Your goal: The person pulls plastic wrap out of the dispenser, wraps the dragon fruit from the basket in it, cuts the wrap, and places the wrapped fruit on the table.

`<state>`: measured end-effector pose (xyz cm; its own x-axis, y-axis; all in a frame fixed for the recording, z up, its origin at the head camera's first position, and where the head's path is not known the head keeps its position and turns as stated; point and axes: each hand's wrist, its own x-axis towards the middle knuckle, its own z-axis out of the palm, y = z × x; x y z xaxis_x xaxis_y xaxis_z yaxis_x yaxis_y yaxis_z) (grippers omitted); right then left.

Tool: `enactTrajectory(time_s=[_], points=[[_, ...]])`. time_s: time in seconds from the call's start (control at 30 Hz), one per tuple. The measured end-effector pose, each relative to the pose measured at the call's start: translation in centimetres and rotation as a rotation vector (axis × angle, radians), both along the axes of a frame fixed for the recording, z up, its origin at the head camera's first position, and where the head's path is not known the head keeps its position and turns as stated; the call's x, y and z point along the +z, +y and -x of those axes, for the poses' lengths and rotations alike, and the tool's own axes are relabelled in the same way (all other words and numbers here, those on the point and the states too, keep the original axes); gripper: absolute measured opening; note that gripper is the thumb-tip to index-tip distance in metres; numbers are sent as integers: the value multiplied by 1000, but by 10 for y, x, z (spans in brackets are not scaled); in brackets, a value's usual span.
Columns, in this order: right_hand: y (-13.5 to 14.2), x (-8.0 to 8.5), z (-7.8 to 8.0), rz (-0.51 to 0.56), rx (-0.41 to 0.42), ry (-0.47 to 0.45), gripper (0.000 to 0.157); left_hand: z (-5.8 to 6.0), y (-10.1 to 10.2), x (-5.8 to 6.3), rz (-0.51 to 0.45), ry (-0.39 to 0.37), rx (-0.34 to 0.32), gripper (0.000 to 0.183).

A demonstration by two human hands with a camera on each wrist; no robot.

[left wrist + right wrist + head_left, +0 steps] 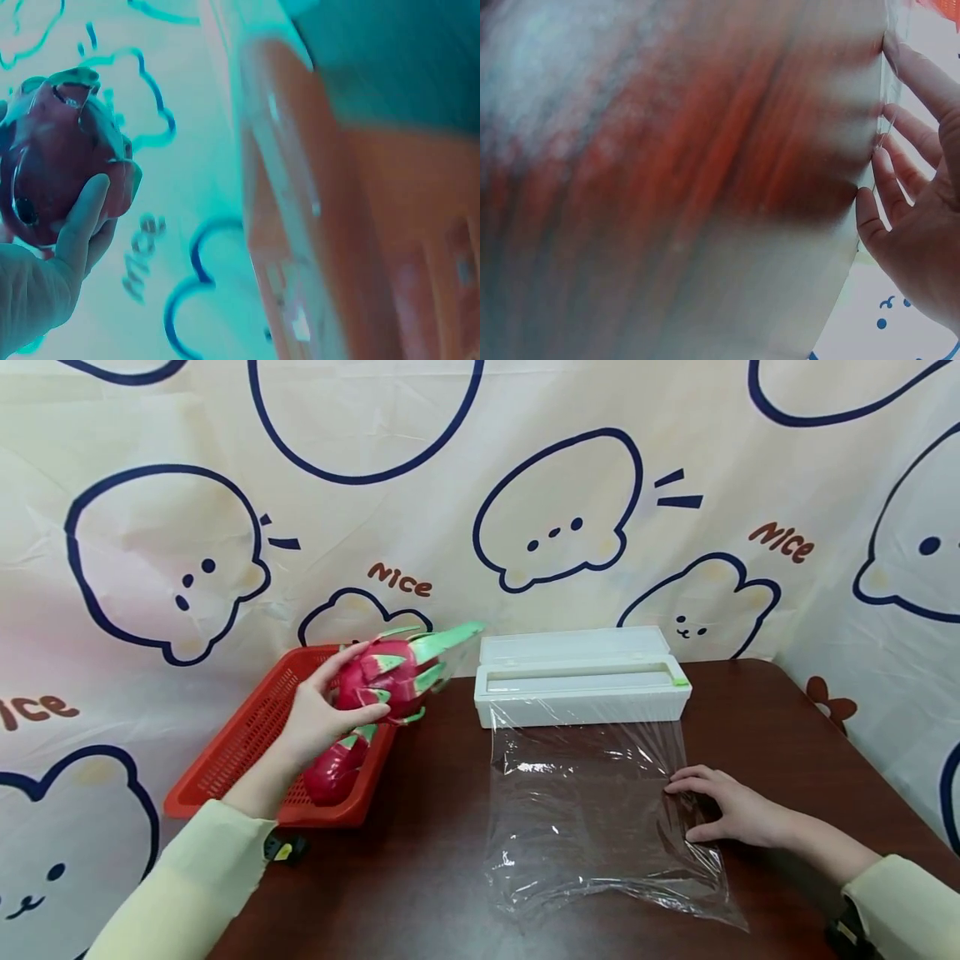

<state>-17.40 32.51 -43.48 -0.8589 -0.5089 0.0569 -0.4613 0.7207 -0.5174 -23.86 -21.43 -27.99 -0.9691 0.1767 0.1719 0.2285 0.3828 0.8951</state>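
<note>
My left hand [311, 714] grips a pink dragon fruit [371, 681] with green scales, raised over the right side of a red plastic basket [217, 752]. Another dragon fruit [330, 778] lies in the basket below it. In the left wrist view the thumb and fingers wrap the held fruit [60, 165]. A sheet of clear cling film [577, 810] lies on the table, drawn out from a white film dispenser [585, 708]. At the sheet's right edge, the fingertips of my right hand [738, 810] rest on the film, fingers spread; the right wrist view shows them touching the surface.
The dark brown table [420, 877] ends on the right at a slanting edge. Behind it hangs a cream cloth [420, 527] printed with cartoon outlines. The dispenser's lid [570, 643] stands raised at the back, near the cloth.
</note>
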Motion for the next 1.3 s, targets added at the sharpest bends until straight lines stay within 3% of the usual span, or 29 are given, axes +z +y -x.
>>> enactTrajectory(time_s=[0.2, 0.37, 0.73, 0.9, 1.07, 1.3], points=[[0, 0, -1, -13, 0, 14, 57, -6, 40, -7, -60, 5, -109, 76], [0, 1, 0, -9, 8, 30, 57, -8, 71, -19, -82, 68, -201, 76], [0, 1, -2, -14, 0, 33, 57, -3, 130, -64, -105, 102, -362, 78], [1, 2, -2, -22, 11, 45, 58, 0, 151, -85, -124, 78, -436, 78], [1, 0, -2, -30, 3, 52, 58, 6, 166, -106, -149, 36, -479, 78], [2, 0, -1, -31, -10, 23, 60, 6, 182, -120, -121, 20, -469, 77]])
